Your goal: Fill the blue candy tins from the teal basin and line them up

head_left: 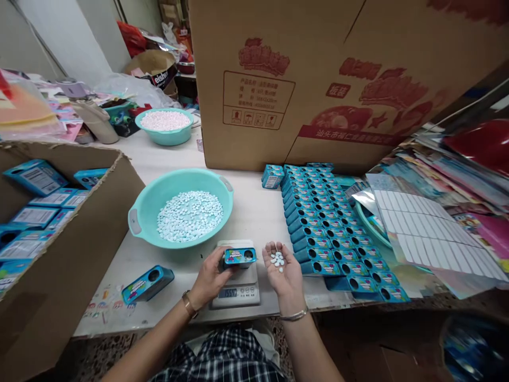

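Note:
My left hand (209, 281) grips one end of a small blue candy box (239, 257) with a dark round hole in its top. The box is at the plate of a white digital scale (238, 298) with a lit display; whether it rests there I cannot tell. Palm up and cupped, my right hand (288, 278) holds several pale blue candies (277, 258) just right of the scale. Behind the left hand, a turquoise basin (147, 199) contains many similar candies. Another blue box (148, 285) lies on the table at the left.
Rows of blue boxes (322, 228) stand to the right. A large cardboard carton (254, 143) blocks the back. An open carton (91, 223) with blue boxes stands at left. Farther back is a bowl (167, 138) of pinkish candies. Sticker sheets (433, 228) lie far right.

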Demonstrator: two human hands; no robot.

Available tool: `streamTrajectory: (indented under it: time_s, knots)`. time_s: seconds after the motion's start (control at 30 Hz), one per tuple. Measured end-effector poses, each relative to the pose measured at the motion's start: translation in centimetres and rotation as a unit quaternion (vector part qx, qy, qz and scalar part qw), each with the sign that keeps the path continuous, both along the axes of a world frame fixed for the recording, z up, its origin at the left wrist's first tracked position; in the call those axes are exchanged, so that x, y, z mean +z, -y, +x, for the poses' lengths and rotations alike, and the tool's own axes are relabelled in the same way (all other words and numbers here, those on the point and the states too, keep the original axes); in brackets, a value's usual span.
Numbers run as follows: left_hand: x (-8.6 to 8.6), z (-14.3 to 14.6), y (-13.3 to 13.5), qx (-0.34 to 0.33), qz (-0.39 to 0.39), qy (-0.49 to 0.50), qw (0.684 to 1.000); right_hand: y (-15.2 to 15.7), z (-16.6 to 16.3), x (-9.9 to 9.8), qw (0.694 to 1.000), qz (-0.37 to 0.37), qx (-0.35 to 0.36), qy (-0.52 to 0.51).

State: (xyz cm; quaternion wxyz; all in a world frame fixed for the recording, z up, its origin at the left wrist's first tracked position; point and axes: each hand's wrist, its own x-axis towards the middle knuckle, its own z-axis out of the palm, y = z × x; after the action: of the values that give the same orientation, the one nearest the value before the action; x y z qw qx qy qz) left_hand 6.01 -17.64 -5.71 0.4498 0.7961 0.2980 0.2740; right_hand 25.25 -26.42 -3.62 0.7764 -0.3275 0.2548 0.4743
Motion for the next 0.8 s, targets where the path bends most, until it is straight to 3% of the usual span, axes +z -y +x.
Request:
streamTrajectory:
  time_s: [0.17, 0.27, 0.4, 0.63, 0.8]
  knots:
    - [5.4, 2.7, -0.6, -0.046, 0.130, -0.060, 0.989, -1.6, -0.5, -0.6, 0.998, 0.022, 0.018, 0.052]
    - [7.3, 4.1, -0.7, -0.077, 0.195, -0.139, 0.968, -2.4, -0.7, -0.5, 0.997, 0.046, 0.037, 0.043]
    - [7.7, 4.0, -0.6, -0.075, 0.192, -0.173, 0.963, -2.5, -1.1, -0.6, 0.999, 0.037, 0.036, 0.007]
    - [9.5, 3.4, -0.6, -0.060, 0.199, -0.106, 0.973, -2.2, -1.3, -1.0, 0.998, 0.031, 0.046, 0.015]
    - [7.5, 3.3, -0.9, -0.027, 0.136, -0.064, 0.988, -1.9, -1.0, -0.9, 0.999, 0.013, 0.027, 0.021]
